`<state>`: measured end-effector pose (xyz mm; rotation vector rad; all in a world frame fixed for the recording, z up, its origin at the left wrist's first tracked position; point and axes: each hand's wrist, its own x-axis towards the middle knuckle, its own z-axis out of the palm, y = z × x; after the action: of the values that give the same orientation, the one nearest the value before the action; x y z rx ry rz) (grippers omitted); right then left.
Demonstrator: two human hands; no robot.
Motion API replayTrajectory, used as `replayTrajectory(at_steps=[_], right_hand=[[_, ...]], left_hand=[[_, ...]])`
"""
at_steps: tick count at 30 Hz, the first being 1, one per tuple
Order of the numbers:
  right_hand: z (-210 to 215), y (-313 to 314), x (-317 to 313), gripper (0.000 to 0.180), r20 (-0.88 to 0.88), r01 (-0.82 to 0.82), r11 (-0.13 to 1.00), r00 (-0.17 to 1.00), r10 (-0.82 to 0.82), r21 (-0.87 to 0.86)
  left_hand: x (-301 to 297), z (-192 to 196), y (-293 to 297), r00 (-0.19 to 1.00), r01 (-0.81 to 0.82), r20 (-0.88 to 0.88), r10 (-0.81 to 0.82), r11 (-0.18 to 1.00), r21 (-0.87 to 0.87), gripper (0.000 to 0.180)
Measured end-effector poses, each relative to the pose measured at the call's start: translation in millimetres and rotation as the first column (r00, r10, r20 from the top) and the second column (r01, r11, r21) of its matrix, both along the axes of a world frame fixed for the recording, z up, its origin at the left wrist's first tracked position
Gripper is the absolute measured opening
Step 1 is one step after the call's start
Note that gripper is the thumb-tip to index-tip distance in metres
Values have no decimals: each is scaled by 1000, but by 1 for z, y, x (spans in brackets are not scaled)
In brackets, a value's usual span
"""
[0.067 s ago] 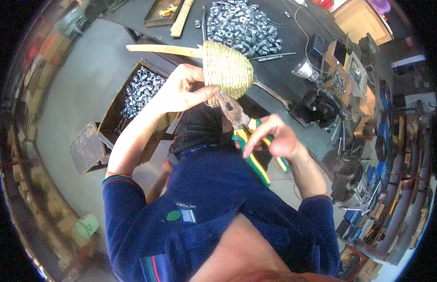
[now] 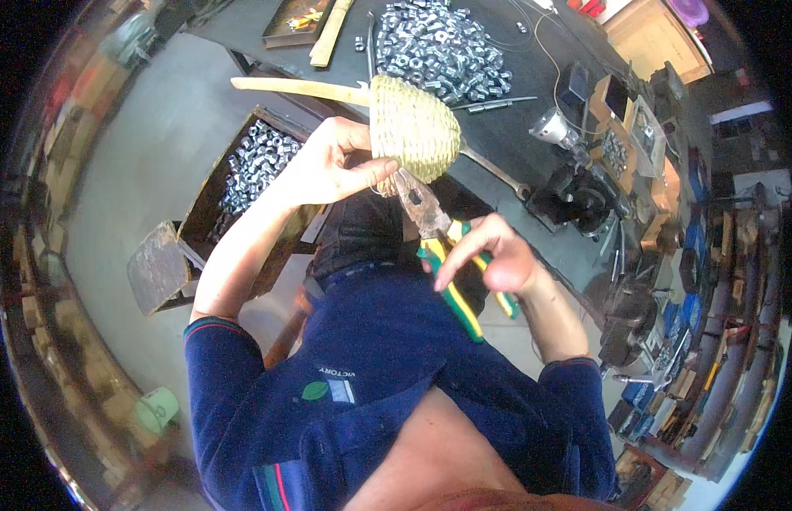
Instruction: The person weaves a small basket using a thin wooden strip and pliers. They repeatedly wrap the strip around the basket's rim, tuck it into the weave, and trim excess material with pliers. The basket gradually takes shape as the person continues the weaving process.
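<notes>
A small woven basket point(image 2: 420, 128) of pale, straw-like strips hangs in front of me, tilted on its side. A curved light wooden strip point(image 2: 302, 88) juts from its rim to the left. My left hand point(image 2: 340, 162) grips the basket's near rim, thumb outside and fingers hidden inside. My right hand point(image 2: 489, 255) is closed round the green-and-yellow handles of rusty pliers point(image 2: 423, 209). The pliers' jaws touch or nearly touch the rim beside my left thumb; whether they pinch a wire there, I cannot tell.
A dark workbench point(image 2: 532, 77) bears a heap of metal nuts point(image 2: 443, 47), a wrench point(image 2: 498, 170) and a shallow tray point(image 2: 295, 21). Left of my legs stands a wooden box point(image 2: 200, 204) of more nuts. A lamp point(image 2: 553, 128) and cartons sit at the right.
The pliers' handles have shifted slightly left with my right hand. The basket has moved a touch to the right and down.
</notes>
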<state>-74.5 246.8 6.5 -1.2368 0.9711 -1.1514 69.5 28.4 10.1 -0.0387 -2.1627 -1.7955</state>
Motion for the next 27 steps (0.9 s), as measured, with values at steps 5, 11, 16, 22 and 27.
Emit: replayTrajectory(at_steps=[5,11,16,22,27], right_hand=[[-5,12,34,78,294,67,990,950,-100,123],[-12,14,36,75,490,-21,991,871,-46,131],[-5,16,29,54,663,-97,983,748,-30,153],[29,36,4,68,444,-80,920,890,-108,384],[41,45,-5,71,276,-39,895,956,-96,445]], left_hand=[[4,5,-4,998,55,-11,-57,986,-155,23],[5,7,-7,997,81,19,-79,966,-244,17],[6,7,-2,999,38,9,-37,981,-191,18],[12,-8,-5,992,-122,29,126,985,-122,22],[4,-9,6,984,-176,-56,168,970,-167,21]])
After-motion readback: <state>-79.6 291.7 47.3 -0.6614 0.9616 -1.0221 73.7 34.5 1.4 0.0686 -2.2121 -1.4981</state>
